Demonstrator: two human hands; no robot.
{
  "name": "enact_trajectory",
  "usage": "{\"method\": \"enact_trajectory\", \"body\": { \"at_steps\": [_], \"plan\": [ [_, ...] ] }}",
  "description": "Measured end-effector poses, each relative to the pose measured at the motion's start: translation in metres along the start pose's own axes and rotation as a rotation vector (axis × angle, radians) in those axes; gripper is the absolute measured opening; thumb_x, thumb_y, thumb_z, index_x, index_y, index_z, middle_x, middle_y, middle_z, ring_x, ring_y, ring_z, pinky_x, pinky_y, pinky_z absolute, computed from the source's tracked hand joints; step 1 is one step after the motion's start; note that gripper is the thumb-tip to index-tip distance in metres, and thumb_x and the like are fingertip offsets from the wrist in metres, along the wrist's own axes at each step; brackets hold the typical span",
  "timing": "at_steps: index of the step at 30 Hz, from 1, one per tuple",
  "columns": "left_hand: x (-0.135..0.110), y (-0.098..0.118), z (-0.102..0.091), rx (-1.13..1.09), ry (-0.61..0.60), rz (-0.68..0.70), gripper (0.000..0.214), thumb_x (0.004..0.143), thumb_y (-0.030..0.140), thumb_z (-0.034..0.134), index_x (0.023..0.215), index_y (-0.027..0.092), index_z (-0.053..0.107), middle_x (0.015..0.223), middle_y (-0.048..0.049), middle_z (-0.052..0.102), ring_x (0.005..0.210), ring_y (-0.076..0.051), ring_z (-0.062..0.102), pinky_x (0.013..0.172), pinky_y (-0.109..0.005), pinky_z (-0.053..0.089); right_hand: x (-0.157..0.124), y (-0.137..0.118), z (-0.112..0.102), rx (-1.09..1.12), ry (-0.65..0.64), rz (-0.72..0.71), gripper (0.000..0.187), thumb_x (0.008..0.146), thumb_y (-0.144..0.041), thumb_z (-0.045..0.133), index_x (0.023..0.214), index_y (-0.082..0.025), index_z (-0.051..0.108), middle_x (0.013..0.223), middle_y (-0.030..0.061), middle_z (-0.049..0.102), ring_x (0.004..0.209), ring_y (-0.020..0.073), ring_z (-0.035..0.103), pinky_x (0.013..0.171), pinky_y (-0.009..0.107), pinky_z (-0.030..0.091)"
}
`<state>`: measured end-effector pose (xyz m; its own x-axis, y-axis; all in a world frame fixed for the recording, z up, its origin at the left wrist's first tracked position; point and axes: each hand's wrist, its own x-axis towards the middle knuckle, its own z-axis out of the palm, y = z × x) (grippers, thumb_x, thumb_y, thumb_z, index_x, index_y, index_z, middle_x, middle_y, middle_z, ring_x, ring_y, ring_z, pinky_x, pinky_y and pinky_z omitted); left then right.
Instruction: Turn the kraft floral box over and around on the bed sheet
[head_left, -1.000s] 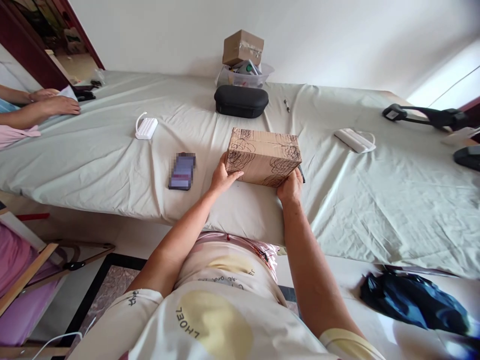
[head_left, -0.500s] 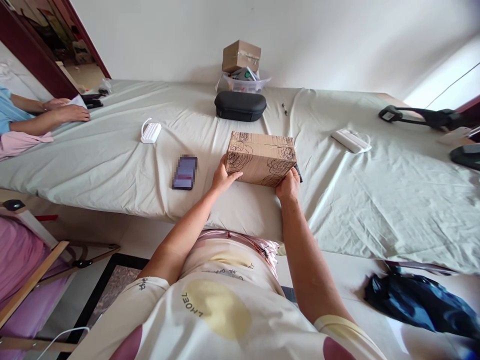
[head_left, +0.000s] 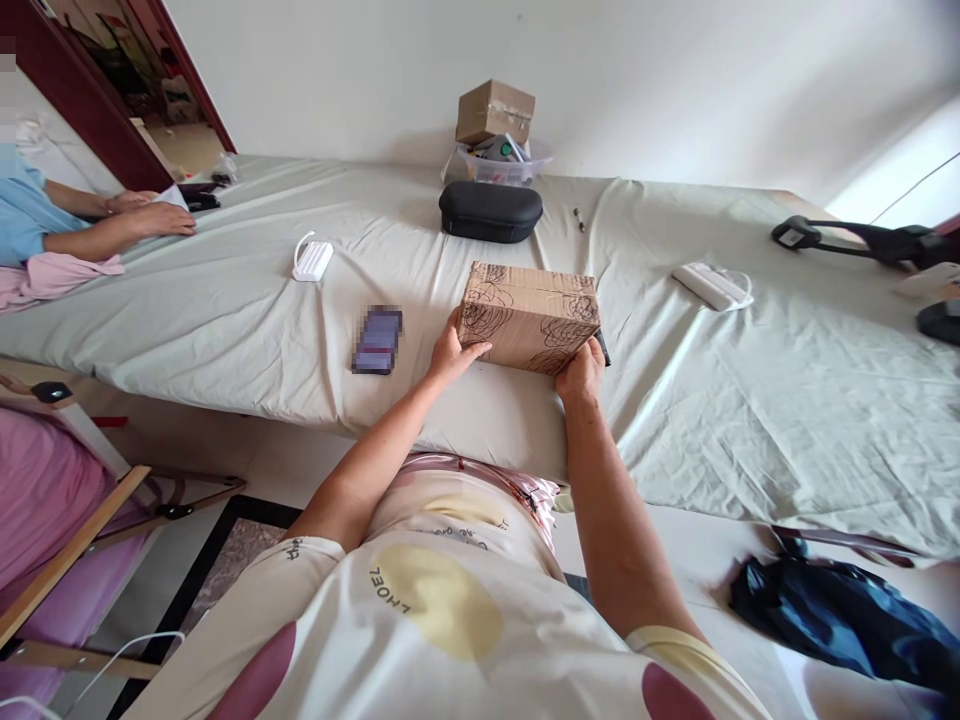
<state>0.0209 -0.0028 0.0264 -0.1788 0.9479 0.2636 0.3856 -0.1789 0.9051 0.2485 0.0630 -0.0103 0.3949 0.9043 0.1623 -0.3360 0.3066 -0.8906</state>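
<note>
Fingers of the left hand (head_left: 454,352) wrap the near left corner of a scribbled-on cardboard box (head_left: 530,317), thumb pressed across its front face, while the right hand (head_left: 581,368) closes on the near right corner, its fingertips hidden behind the box. The box sits between both hands on a table draped in a pale green sheet (head_left: 750,400), close to the near edge and directly ahead of the person. A dark marker (head_left: 601,347) pokes out just beside the right hand, at the box's four o'clock. A phone (head_left: 377,341) lies near the box at its nine o'clock. A small white case (head_left: 313,261) rests farther out at ten o'clock. At twelve o'clock lies a black zip case (head_left: 490,211). Behind it, by the wall, a clear tub (head_left: 517,172) carries a smaller brown box (head_left: 495,110). A pen (head_left: 578,218) lies at one o'clock and a white power strip (head_left: 711,285) at two o'clock, well apart from the box. At the far left edge of the table, another person's hands (head_left: 154,218) rest on the sheet. A dark blue bag (head_left: 840,610) lies at lower right, below the table's edge.
</note>
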Motion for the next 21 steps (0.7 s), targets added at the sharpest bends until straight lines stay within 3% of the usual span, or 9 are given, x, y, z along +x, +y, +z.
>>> {"method": "enact_trajectory", "body": {
  "at_steps": [8, 15, 21],
  "plan": [
    [0.002, -0.003, 0.001, -0.007, 0.008, -0.005, 0.087, 0.076, 0.028, 0.083, 0.152, 0.026, 0.042, 0.141, -0.0100, 0.065, 0.132, -0.030, 0.061, 0.111, -0.045, 0.048, -0.002, -0.004, 0.000, -0.027, -0.005, -0.003, 0.034, 0.066, -0.051, 0.075, 0.078, -0.025, 0.057, 0.073, -0.0035, 0.059, 0.068, 0.0162, 0.056, 0.060, 0.031, 0.051],
    [0.004, -0.008, -0.001, 0.016, -0.021, 0.056, 0.083, 0.079, 0.029, 0.081, 0.151, 0.024, 0.041, 0.140, -0.0108, 0.065, 0.128, -0.027, 0.063, 0.109, -0.042, 0.050, -0.003, -0.017, -0.006, -0.061, -0.015, 0.163, 0.030, 0.063, -0.042, 0.078, 0.078, -0.024, 0.059, 0.067, -0.0047, 0.057, 0.063, 0.0143, 0.055, 0.055, 0.027, 0.046],
    [0.005, -0.008, -0.003, 0.044, -0.032, 0.059, 0.081, 0.077, 0.029, 0.083, 0.147, 0.022, 0.043, 0.138, -0.0122, 0.066, 0.127, -0.027, 0.064, 0.109, -0.041, 0.050, -0.007, -0.023, -0.006, -0.061, -0.039, 0.211, 0.031, 0.062, -0.042, 0.079, 0.077, -0.024, 0.058, 0.064, -0.0047, 0.056, 0.061, 0.0145, 0.055, 0.050, 0.025, 0.041]
  ]
}}
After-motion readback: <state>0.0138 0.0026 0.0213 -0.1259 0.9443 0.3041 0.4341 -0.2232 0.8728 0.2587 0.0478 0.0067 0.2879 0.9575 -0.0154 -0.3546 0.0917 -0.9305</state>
